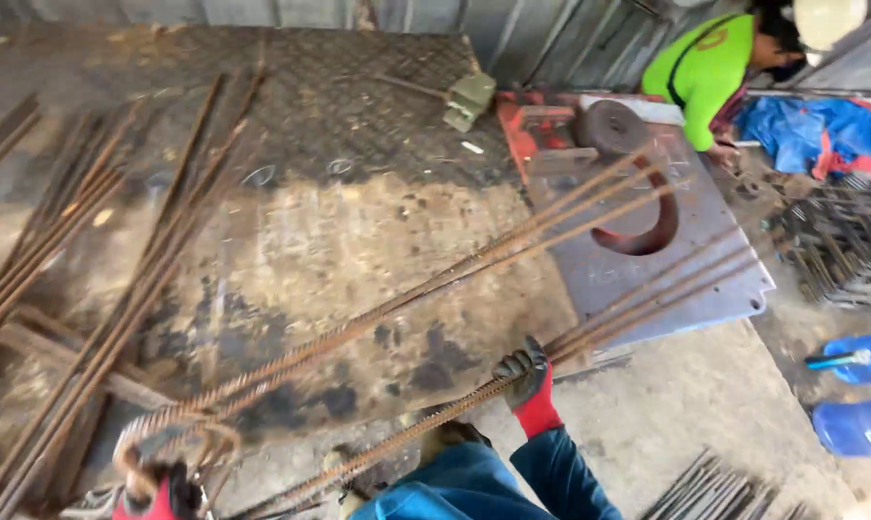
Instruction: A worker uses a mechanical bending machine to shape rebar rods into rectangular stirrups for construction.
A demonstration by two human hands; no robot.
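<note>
My right hand (526, 377), in a dark glove with a red cuff, is shut on a bundle of rusty ribbed steel bars (647, 294) that runs up and right over the grey plate of a bending machine (686, 231). My left hand (156, 493), also gloved, grips the hooked end of a second bundle of bent steel bars (358, 323) at the bottom left. That bundle stretches diagonally toward the machine's round bending disc (612, 128). My blue sleeve shows at the bottom centre.
Loose straight bars (99, 289) lie on the worn checkered steel table (339, 221) at left. A person in a green shirt (705, 63) bends beyond the machine. Bent stirrups (840, 246) are stacked at right, with blue containers (854, 390) below them.
</note>
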